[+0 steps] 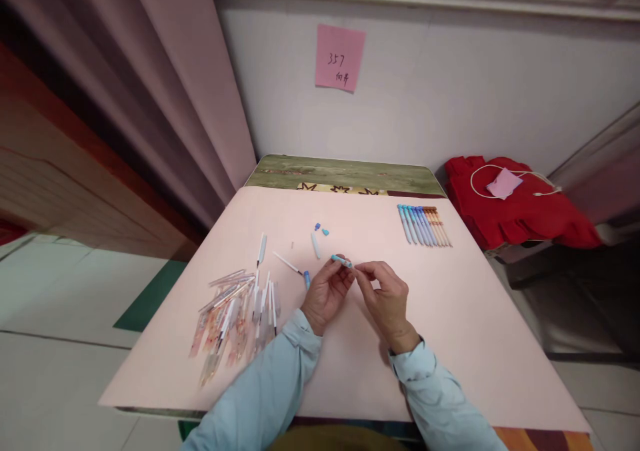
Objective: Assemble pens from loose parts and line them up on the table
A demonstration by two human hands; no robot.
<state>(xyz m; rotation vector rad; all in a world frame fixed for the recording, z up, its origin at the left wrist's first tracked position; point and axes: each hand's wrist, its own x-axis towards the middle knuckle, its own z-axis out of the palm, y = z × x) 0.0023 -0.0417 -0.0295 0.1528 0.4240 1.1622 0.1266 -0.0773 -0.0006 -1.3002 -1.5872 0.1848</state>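
Note:
A short light-blue pen barrel piece (341,260) lies pinched between the thumb and fingers of my left hand (325,298). The fingertips of my right hand (386,296) are pressed together at the barrel's right end; whatever they pinch is too small to make out. Beyond the left hand is a pale tapered pen barrel (315,245), with a dark-blue clip piece (317,226) and a lighter blue one (325,232) above it. A darker blue barrel piece (307,278) lies just left of that hand, touching or near the tip of a white refill (287,262).
Clear barrels, white refills and orange-patterned parts form a loose pile (235,318) on the left of the pink-covered table (450,358). Several assembled blue and brown pens (424,226) lie in a row at the back right. A red cloth (525,218) with a cable sits beyond the right edge.

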